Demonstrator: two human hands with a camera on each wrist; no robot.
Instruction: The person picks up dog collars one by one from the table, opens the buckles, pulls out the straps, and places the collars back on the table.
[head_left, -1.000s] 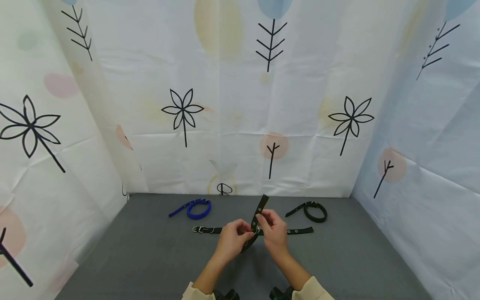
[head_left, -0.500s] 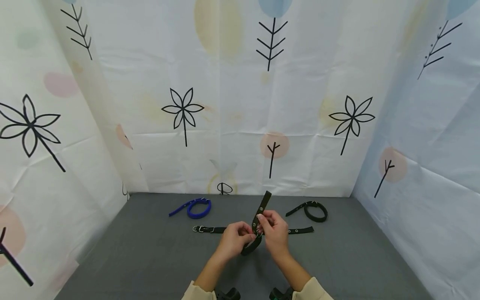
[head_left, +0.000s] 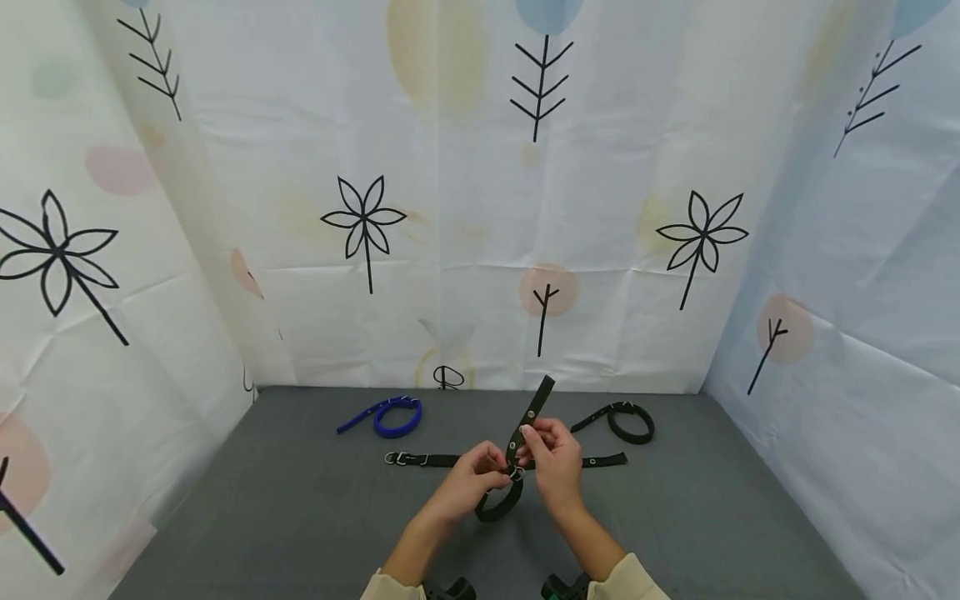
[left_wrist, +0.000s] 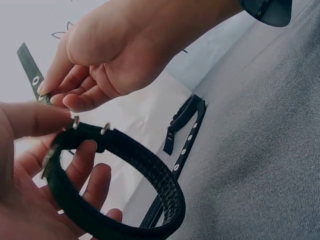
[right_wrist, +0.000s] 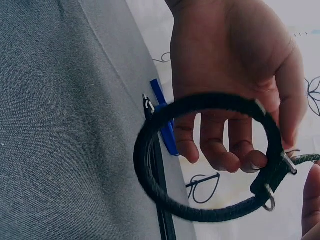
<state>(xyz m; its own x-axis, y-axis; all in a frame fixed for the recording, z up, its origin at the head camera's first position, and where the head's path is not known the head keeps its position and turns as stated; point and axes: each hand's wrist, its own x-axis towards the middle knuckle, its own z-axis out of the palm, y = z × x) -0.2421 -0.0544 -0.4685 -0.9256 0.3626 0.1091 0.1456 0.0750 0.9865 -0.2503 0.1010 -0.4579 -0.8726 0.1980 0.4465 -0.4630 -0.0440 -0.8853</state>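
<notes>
A dark green collar (head_left: 500,511) hangs in a round loop between both hands, above the table. My left hand (head_left: 468,483) pinches it beside the metal buckle (right_wrist: 288,163) with thumb and fingertips. The free strap end (head_left: 541,397), dotted with metal eyelets, points up and to the right. My right hand (head_left: 557,467) pinches that strap between thumb and fingers, just past the buckle. In the left wrist view a metal D-ring (left_wrist: 105,128) sits on the loop near the left fingers. The right wrist view shows the left hand (right_wrist: 225,75) behind the loop.
A black collar (head_left: 606,461) lies stretched flat behind the hands, its middle hidden by them. Further back, a coiled blue collar (head_left: 397,433) lies left and a coiled dark green collar (head_left: 636,438) right. Patterned cloth (head_left: 450,317) walls the grey table (head_left: 315,525) at back and sides.
More strap now extends up and right past the right hand, which has shifted slightly right. The collar's loop hangs lower and shows rounder below the left hand.
</notes>
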